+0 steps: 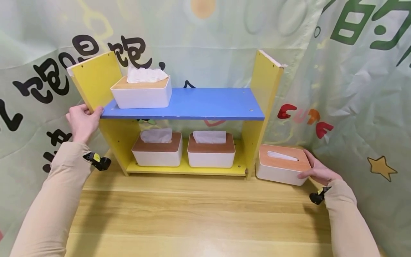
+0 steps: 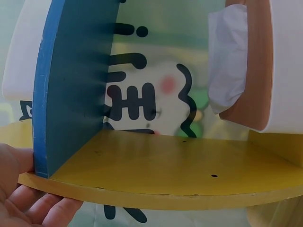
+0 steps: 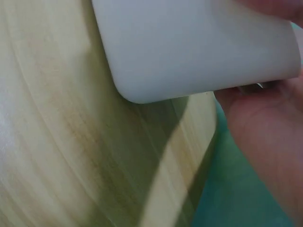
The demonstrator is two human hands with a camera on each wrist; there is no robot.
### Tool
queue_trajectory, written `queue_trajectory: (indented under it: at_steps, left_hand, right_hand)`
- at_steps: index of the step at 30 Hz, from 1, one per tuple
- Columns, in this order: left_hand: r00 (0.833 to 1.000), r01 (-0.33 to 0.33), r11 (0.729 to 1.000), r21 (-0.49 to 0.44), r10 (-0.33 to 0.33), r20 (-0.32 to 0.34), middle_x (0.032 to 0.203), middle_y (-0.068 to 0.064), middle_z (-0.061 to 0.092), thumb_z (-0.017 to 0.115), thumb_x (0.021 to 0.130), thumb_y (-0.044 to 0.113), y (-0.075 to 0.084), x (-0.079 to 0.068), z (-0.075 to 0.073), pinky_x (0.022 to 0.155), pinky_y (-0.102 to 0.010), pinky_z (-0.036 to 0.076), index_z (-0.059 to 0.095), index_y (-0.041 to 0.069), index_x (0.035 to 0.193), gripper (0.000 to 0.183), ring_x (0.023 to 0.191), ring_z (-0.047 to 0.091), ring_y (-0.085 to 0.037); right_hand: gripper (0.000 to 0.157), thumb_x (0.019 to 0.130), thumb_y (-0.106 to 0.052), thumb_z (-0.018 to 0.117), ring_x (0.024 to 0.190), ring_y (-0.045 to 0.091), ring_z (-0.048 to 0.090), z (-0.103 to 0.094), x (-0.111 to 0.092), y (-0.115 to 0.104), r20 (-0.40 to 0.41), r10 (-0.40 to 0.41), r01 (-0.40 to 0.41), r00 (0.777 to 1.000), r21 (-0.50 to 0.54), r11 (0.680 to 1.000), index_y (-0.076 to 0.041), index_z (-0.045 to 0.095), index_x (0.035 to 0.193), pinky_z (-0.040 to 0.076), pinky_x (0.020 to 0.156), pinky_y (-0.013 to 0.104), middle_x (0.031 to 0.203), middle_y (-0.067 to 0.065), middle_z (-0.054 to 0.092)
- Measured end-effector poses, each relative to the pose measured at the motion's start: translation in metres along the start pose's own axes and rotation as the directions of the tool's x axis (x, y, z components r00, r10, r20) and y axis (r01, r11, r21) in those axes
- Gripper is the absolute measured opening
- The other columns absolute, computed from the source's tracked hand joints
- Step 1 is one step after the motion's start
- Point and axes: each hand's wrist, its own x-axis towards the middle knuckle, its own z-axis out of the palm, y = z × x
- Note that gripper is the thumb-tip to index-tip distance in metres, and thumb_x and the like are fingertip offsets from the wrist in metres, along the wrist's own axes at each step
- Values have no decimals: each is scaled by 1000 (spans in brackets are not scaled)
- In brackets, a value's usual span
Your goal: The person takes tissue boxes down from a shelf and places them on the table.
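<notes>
A small yellow shelf unit (image 1: 268, 85) with a blue middle board (image 1: 205, 103) stands on the wooden table. My left hand (image 1: 84, 121) grips its left side panel, thumb at the blue board's front edge and fingers curled round the outside, as the left wrist view (image 2: 35, 203) also shows. Right of the unit, my right hand (image 1: 321, 171) holds a white tissue box (image 1: 279, 175) with a wood-look lid by its right end. In the right wrist view, fingers and thumb lie on either side of this box (image 3: 189, 52). Its underside is hidden.
One tissue box (image 1: 142, 98) sits at the left of the blue board. On the yellow bottom board are two more, a left box (image 1: 157, 159) and a right box (image 1: 211, 160). A printed cloth (image 1: 205, 35) hangs behind and at both sides. Bare wooden tabletop (image 1: 192, 210) lies in front.
</notes>
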Motion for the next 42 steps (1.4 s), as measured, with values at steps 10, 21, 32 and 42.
queue_trajectory:
  at_steps: [10,21,32,42]
  left_hand:
    - [1000,8,1000,3,-8,1,44,41,38,61,96,37,2,-1,0,111,-38,27,65,-1,129,51,100,27,0]
    - [1000,23,1000,-20,-23,2,44,41,39,61,96,38,0,1,-2,115,-37,24,63,-2,131,53,113,28,-4]
    - [1000,17,1000,-13,-17,-1,43,40,38,61,96,38,0,0,-4,114,-39,23,63,-4,130,54,98,22,2]
    - [1000,10,1000,-9,-10,15,44,42,38,60,96,37,-2,1,1,115,-41,22,63,-1,132,52,102,25,0]
  right_hand:
    - [108,95,-11,63,150,28,7,14,-11,6,-102,-30,31,994,12,999,-16,-25,158,23,117,14,166,21,-18]
    - [87,100,-27,62,137,3,35,47,-9,8,-414,-69,103,907,61,993,-16,4,163,35,94,1,170,18,9]
    - [86,102,-26,58,109,-17,48,57,1,6,-457,-42,153,889,209,966,-11,-1,163,37,92,3,168,21,12]
    - [82,101,-26,59,118,-11,46,54,4,11,-464,-25,153,885,240,959,-11,8,163,37,99,6,168,10,20]
